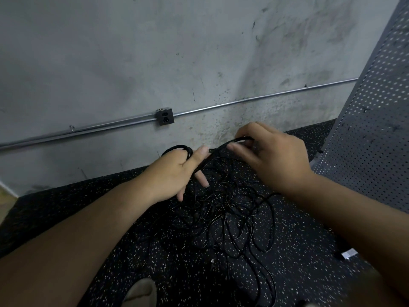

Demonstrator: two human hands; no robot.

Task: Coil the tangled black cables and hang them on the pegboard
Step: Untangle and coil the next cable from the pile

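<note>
Above the floor [298,273], left hand [174,173] holds a small coil [177,148] in its thumb crook; right hand [276,156] pinches the strand [234,141] leaving it. Tangled cables [225,209] lie below both; single runs are indistinguishable.

Pegboard [376,120] cut by right edge, cables [230,209] too tangled to trace

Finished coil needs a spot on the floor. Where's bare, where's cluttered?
Bare floor: the strip left of the tangled cables, bordered by the wall; also a patch right of them, before the white-tagged item. Crowded: the centre below the left hand and right hand, where loops spread toward the bottom edge.
</note>
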